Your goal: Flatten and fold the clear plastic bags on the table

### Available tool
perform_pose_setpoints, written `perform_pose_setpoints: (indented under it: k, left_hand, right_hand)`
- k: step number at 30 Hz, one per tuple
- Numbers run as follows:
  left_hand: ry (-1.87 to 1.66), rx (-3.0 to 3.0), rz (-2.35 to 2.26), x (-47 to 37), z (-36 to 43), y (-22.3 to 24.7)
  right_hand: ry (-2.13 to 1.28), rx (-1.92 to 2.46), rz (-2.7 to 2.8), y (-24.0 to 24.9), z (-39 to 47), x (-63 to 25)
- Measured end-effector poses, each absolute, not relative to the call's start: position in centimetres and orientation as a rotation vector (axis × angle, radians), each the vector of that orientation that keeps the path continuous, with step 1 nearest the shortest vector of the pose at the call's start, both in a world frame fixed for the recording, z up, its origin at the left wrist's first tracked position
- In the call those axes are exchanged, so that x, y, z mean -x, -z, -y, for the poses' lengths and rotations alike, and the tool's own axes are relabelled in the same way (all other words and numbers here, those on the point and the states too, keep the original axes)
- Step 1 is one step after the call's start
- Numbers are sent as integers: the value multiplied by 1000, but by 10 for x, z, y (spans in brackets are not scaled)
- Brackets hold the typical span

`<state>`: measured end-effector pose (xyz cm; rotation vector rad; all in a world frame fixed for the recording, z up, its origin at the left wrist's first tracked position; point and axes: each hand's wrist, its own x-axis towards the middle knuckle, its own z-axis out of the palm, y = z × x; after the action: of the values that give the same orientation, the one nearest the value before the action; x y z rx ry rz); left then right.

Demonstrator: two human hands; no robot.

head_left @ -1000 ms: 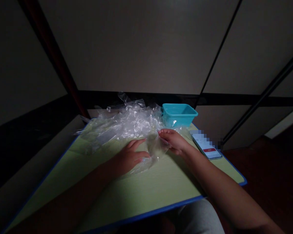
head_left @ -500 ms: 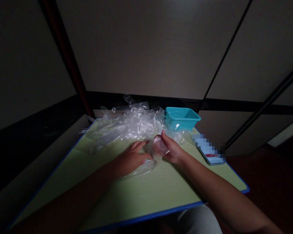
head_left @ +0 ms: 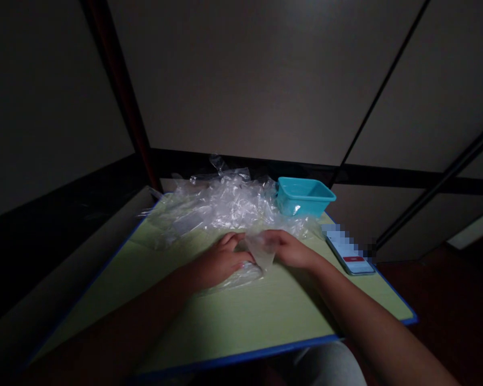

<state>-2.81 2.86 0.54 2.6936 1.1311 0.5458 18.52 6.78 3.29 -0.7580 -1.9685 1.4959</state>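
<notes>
Clear film [head_left: 262,253] between both hands: beneath the parted fingers of the left hand [head_left: 219,262], seemingly for steadiness; pinched and raised in the right hand [head_left: 293,251], probably against slackness.

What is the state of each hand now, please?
Left hand: partly curled at clear plastic film; grip unclear.
Right hand: closed on that film, partly hidden.

two hands, one teal container [head_left: 306,206], one phone [head_left: 352,252], one table [head_left: 225,327]
</notes>
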Motion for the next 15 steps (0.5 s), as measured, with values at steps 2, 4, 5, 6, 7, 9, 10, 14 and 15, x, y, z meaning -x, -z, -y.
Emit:
perform_pose_setpoints:
  k: [2,4,5,6,7,9,10,14,15]
  left_hand:
    - [-572,-2699,-1124,29,-29,-5]
    - [-589,-2704,-1110,29,-29,-5]
    - [-595,-2702,-1106,28,-29,-5]
    - [-595,-2695,-1107,28,-28,-6]
    - [-594,-2685,-1112,28,-27,-7]
    - [-586,-2664,-1138,27,-26,-9]
    - [-575,-2656,-1153,26,-25,-9]
    - [-557,-2647,-1189,26,-24,-7]
    - [-559,-2645,-1191,27,-25,-6]
  right_hand:
    - [-1283,660,2209,-42,-62,-189]
    - [-1190,567,2316,-50,-56,-195]
    - [-1181,555,2354,-53,-54,-198]
    - [-1201,566,2397,-54,-52,-202]
    - [-1246,609,2427,-55,-52,-207]
    - [-1321,775,2389,-53,-53,-217]
    - [-1383,838,2343,-52,-55,-222]
    - [-1590,931,2122,-42,-52,-230]
    - [-1594,960,2052,-38,-47,-229]
